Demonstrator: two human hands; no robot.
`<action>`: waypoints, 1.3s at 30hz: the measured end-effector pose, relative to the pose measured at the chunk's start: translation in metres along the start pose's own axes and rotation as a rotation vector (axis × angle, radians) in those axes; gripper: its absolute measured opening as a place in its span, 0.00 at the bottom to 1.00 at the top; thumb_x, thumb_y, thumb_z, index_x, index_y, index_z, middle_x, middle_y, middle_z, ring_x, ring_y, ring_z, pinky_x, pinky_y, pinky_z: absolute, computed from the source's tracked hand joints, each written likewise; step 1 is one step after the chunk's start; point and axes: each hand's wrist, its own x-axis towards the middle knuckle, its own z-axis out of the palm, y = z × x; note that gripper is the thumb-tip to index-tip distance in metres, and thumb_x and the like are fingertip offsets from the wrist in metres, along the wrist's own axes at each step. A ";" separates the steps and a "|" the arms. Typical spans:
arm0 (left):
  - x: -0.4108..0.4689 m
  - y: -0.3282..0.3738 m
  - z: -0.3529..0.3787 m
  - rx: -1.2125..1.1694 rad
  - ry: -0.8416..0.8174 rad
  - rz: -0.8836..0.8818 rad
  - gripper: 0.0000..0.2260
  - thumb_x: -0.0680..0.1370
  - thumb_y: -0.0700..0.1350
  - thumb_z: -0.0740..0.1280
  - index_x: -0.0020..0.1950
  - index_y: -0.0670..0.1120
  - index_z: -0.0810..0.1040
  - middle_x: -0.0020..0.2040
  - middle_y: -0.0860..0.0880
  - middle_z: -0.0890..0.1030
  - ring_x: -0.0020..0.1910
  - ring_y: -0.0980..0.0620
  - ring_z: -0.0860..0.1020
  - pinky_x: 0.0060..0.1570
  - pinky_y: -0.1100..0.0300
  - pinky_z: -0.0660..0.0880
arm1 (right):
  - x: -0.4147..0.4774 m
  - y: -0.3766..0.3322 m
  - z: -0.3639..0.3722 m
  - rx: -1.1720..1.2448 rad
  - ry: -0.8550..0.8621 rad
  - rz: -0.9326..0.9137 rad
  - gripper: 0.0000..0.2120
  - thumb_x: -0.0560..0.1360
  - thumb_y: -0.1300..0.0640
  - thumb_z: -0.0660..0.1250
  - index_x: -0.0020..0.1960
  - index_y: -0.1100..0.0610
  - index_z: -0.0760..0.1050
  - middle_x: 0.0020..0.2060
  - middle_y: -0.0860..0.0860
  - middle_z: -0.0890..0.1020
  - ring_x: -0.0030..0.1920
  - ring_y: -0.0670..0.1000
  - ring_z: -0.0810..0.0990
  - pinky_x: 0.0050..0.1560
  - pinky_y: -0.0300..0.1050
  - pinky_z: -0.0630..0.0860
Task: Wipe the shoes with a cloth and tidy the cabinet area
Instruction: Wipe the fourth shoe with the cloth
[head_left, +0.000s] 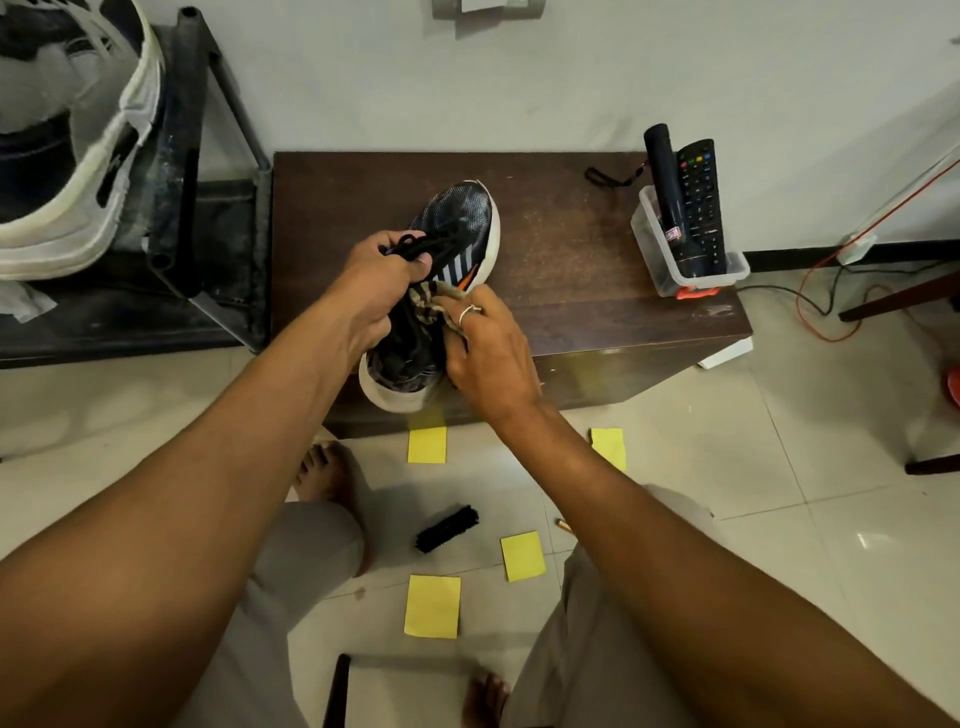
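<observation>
Head view: my left hand (382, 280) grips shoe (460, 228) at the laces, over cabinet (571, 249) near edge. Right hand (488, 353) curled round cloth (430, 304), pressing it on shoe's side. Far right, bin (649, 244) holds remote (701, 202) and black tube (667, 176).

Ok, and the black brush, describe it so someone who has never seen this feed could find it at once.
Start at the dark wooden cabinet, then drop to the tiled floor just in front of it. The black brush lies slanted among four yellow paper notes, touching none. It is the only dark, bristly thing among flat yellow squares.
</observation>
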 end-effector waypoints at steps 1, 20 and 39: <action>0.000 0.000 0.000 0.003 -0.002 0.003 0.12 0.78 0.33 0.69 0.49 0.50 0.80 0.46 0.50 0.83 0.49 0.53 0.81 0.55 0.57 0.79 | -0.001 -0.005 0.000 0.032 0.019 0.047 0.14 0.79 0.63 0.66 0.63 0.59 0.81 0.52 0.53 0.77 0.50 0.54 0.78 0.47 0.49 0.78; -0.002 0.002 -0.002 -0.030 -0.051 -0.037 0.11 0.79 0.32 0.68 0.53 0.48 0.81 0.47 0.48 0.84 0.48 0.51 0.82 0.49 0.58 0.79 | 0.027 0.000 -0.002 -0.181 0.042 -0.013 0.11 0.79 0.62 0.62 0.58 0.62 0.80 0.48 0.56 0.74 0.46 0.58 0.76 0.39 0.55 0.79; -0.005 0.002 0.006 0.009 0.007 -0.003 0.12 0.79 0.31 0.68 0.56 0.46 0.81 0.48 0.49 0.83 0.48 0.55 0.81 0.47 0.65 0.79 | 0.014 -0.001 -0.039 0.273 -0.026 0.307 0.08 0.79 0.63 0.66 0.51 0.55 0.83 0.49 0.46 0.75 0.47 0.43 0.78 0.51 0.33 0.74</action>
